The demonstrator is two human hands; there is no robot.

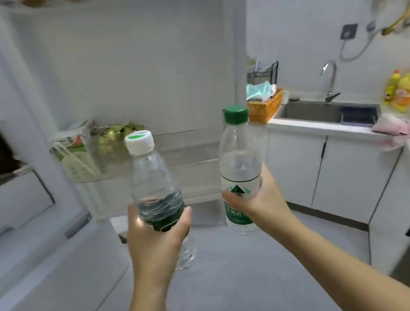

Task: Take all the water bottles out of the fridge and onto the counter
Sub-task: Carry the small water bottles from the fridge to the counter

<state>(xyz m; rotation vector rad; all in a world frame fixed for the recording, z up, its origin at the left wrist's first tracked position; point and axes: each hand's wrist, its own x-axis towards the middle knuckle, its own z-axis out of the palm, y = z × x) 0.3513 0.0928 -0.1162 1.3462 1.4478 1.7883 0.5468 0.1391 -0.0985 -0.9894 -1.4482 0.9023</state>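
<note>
My left hand [155, 235] grips a clear water bottle with a white cap [151, 175] around its dark green label. My right hand [257, 195] grips a second clear water bottle with a green cap [238, 155] at its green and white label. Both bottles are upright, held in the air in front of the open fridge door [129, 72]. The white counter [314, 126] runs to the right, beside the fridge door.
The door shelf [183, 148] holds a carton [75, 156] and green produce; eggs sit in the top rack. On the counter are an orange basket [265, 109], a sink [314, 111] with a tap, a pink cloth [396, 131] and yellow bottles. Fridge body stands at left.
</note>
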